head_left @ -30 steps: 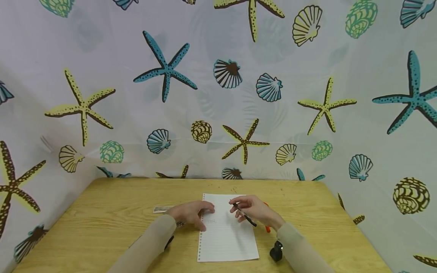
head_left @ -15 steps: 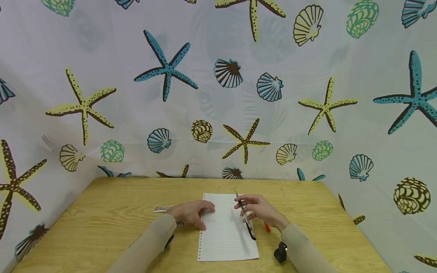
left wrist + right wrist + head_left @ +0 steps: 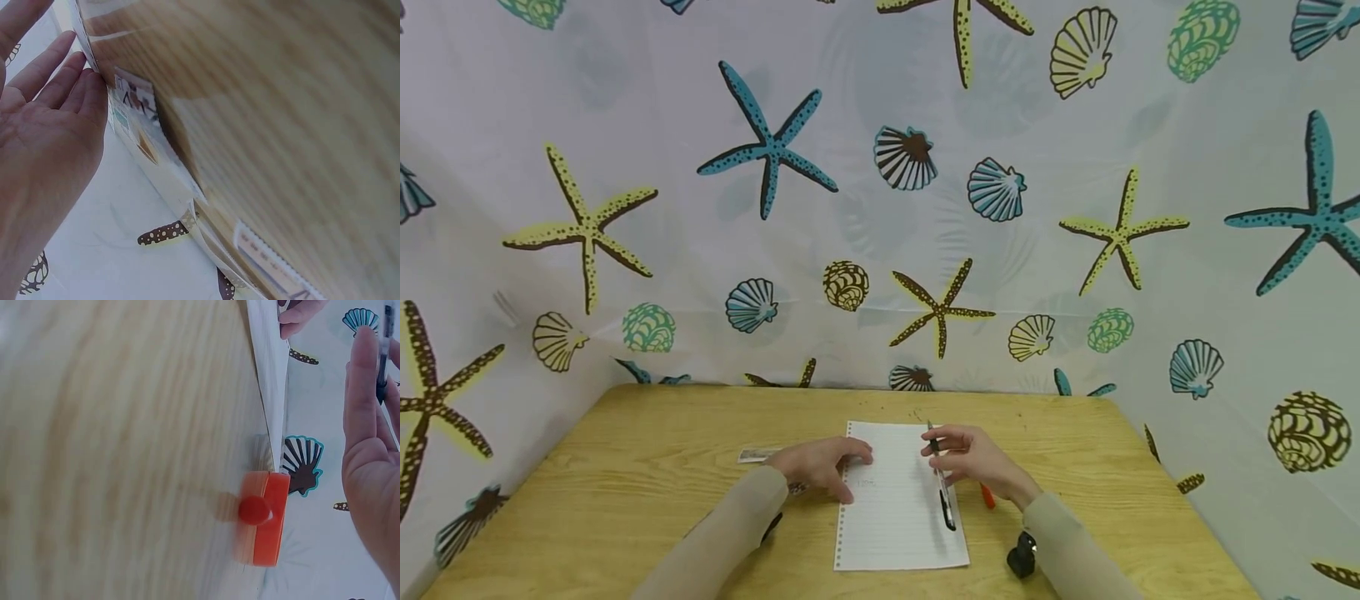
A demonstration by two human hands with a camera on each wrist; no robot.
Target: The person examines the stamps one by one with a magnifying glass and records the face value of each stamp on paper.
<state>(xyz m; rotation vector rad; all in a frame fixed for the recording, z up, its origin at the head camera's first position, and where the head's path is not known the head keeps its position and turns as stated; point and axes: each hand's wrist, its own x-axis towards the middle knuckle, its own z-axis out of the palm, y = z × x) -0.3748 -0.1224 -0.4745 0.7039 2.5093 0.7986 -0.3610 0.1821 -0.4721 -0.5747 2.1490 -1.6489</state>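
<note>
A sheet of lined paper [image 3: 887,537] with holes down its left edge lies on the table, faint handwriting near its upper left. My left hand [image 3: 817,465] rests at the sheet's left edge, thumb and fingers spread and loosely bent. In the left wrist view its fingers [image 3: 65,78] reach to the paper's edge. My right hand [image 3: 979,461] holds a pen [image 3: 944,497] between thumb and fingers above the sheet's right side. The clip end points toward me, the other end away. In the right wrist view, the pen [image 3: 387,347] shows between the fingers.
An orange object [image 3: 270,519] with a round red knob stands just right of the sheet. Printed picture strips [image 3: 754,456] lie left of it, partly behind my left hand. A small black device [image 3: 1022,556] is at my right sleeve. A shell-patterned cloth [image 3: 880,208] hangs behind the table.
My right hand has moved slightly right and rotated the pen from a slant across the sheet to nearly in line with its length. My left hand has stayed in place.
</note>
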